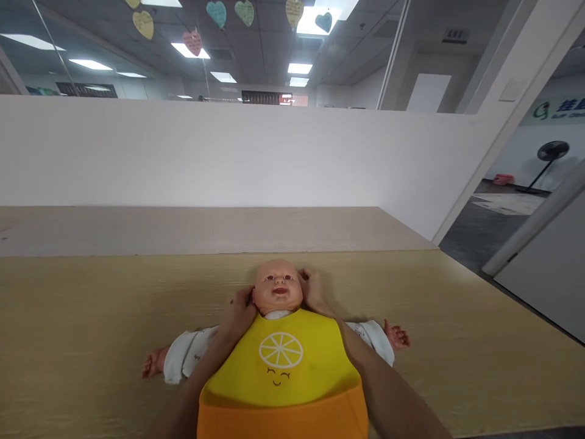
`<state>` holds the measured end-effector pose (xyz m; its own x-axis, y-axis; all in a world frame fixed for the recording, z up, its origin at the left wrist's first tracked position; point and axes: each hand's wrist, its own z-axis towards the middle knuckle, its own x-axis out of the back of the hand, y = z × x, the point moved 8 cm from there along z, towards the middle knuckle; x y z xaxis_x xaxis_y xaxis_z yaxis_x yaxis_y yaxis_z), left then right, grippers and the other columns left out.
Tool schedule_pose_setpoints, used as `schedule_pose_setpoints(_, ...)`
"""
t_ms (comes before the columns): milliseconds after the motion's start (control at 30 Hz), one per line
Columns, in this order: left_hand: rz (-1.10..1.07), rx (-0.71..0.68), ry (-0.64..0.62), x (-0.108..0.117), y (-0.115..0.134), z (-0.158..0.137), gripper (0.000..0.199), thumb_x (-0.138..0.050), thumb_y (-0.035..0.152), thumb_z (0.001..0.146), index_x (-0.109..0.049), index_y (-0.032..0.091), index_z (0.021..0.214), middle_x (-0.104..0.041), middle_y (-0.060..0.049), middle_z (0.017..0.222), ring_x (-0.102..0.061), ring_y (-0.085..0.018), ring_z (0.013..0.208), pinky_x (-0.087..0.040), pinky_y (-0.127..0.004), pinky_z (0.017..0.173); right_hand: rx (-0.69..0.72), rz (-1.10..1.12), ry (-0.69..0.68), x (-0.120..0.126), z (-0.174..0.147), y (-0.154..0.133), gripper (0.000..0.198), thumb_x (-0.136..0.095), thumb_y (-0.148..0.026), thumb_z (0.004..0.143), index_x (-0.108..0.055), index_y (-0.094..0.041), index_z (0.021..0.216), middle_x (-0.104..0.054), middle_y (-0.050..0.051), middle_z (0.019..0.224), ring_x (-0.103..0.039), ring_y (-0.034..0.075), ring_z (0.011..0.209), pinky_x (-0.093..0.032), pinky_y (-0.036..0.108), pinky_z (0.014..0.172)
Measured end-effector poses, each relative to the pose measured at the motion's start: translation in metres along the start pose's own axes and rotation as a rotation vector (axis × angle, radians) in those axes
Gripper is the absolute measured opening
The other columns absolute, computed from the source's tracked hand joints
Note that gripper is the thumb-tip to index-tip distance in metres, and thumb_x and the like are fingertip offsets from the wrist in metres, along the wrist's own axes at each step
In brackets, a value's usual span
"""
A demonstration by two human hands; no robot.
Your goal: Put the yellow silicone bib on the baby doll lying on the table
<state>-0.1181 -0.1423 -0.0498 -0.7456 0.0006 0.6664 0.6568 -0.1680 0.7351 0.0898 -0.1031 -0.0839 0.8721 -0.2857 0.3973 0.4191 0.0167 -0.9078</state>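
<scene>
doll (278, 299): faced up by far worktop (91, 292) edge, likely keeping bib (282, 381) uppermost
left hand (242, 310), right hand (315, 292): flanked head (278, 271), fingers curled, grip hidden

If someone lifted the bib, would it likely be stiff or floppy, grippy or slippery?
The bib would probably flex without collapsing: it lies over the doll with no sharp creases. Its orange pocket bows away from the yellow front, so that rim likely keeps its shape. The smooth surface suggests it may be slightly slippery.
</scene>
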Motion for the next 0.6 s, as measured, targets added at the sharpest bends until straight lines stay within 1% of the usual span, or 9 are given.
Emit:
schedule_pose_setpoints(100,-0.020,-0.006,-0.014,-0.001,0.000,0.001,0.034,-0.040,0.012,0.069,-0.067,0.013,0.090,-0.069,-0.009,0.089,-0.062,-0.023,0.086,-0.043,-0.027,0.070,-0.046,-0.031,-0.048,0.001,-0.004,-0.005,0.039,-0.044,-0.042,0.075,-0.064,-0.008,0.080,-0.060,0.007,0.075,-0.045,0.003,0.060,-0.026,0.013,0.056)
schedule_pose_setpoints(167,-0.051,-0.016,-0.029,0.000,0.000,0.001,0.034,-0.041,0.012,0.069,-0.067,0.013,0.090,-0.069,-0.009,0.092,-0.062,-0.024,0.090,-0.044,-0.028,0.072,-0.056,-0.057,-0.043,0.004,-0.006,-0.009,0.041,-0.045,-0.043,0.075,-0.064,-0.007,0.079,-0.060,0.007,0.075,-0.044,0.003,0.059,-0.024,0.013,0.055)
schedule_pose_setpoints(233,-0.096,-0.035,-0.074,0.000,0.001,0.001,0.033,-0.043,0.014,0.070,-0.068,0.014,0.091,-0.069,-0.007,0.095,-0.062,-0.023,0.093,-0.044,-0.027,0.076,-0.056,-0.089,-0.041,0.007,-0.004,-0.013,0.044,-0.044,-0.046,0.075,-0.065,-0.007,0.078,-0.060,0.006,0.075,-0.044,0.002,0.059,-0.023,0.012,0.054)
schedule_pose_setpoints(300,-0.147,-0.036,-0.119,0.002,-0.003,0.000,0.033,-0.045,0.016,0.070,-0.070,0.015,0.092,-0.069,-0.005,0.097,-0.062,-0.022,0.094,-0.044,-0.027,0.080,-0.035,-0.084,-0.023,0.015,-0.001,-0.019,0.047,-0.046,-0.049,0.074,-0.065,-0.007,0.080,-0.061,0.006,0.077,-0.045,0.002,0.061,-0.024,0.011,0.055)
schedule_pose_setpoints(333,-0.163,-0.015,-0.114,0.005,-0.008,0.000,0.034,-0.046,0.017,0.069,-0.070,0.015,0.094,-0.069,-0.005,0.098,-0.062,-0.021,0.094,-0.044,-0.027,0.082,-0.018,-0.065,-0.002,0.021,0.001,-0.023,0.049,-0.047,-0.051,0.073,-0.065,-0.007,0.081,-0.061,0.006,0.079,-0.046,0.002,0.063,-0.026,0.010,0.056)
schedule_pose_setpoints(367,-0.174,0.017,-0.085,0.010,-0.014,-0.001,0.036,-0.047,0.018,0.069,-0.069,0.014,0.096,-0.069,-0.006,0.099,-0.062,-0.021,0.093,-0.044,-0.028,0.083,-0.001,-0.036,0.027,0.029,0.002,-0.028,0.051,-0.047,-0.054,0.072,-0.065,-0.007,0.080,-0.061,0.007,0.080,-0.047,0.003,0.064,-0.027,0.010,0.057)
schedule_pose_setpoints(467,-0.257,0.081,0.078,0.033,-0.028,-0.004,0.041,-0.053,0.029,0.071,-0.066,0.012,0.105,-0.068,-0.008,0.100,-0.062,-0.022,0.090,-0.046,-0.030,0.081,-0.004,0.091,0.096,0.060,0.000,-0.041,0.057,-0.047,-0.059,0.070,-0.064,-0.005,0.080,-0.061,0.008,0.079,-0.046,0.002,0.063,-0.031,0.011,0.056)
schedule_pose_setpoints(533,-0.357,0.026,0.151,0.047,-0.023,-0.010,0.047,-0.056,0.038,0.072,-0.064,0.010,0.109,-0.067,-0.010,0.102,-0.061,-0.021,0.089,-0.047,-0.028,0.077,-0.018,0.214,0.095,0.078,-0.009,-0.051,0.061,-0.054,-0.058,0.064,-0.062,-0.006,0.095,-0.061,0.007,0.088,-0.045,0.000,0.059,-0.033,0.010,0.054)
schedule_pose_setpoints(600,-0.424,-0.080,0.174,0.060,-0.004,-0.017,0.051,-0.058,0.043,0.073,-0.062,0.010,0.111,-0.066,-0.011,0.102,-0.061,-0.020,0.088,-0.047,-0.026,0.075,0.017,0.324,0.016,0.087,-0.024,-0.069,0.071,-0.063,-0.055,0.059,-0.054,-0.011,0.113,-0.060,0.007,0.097,-0.044,-0.001,0.057,-0.036,0.010,0.052)
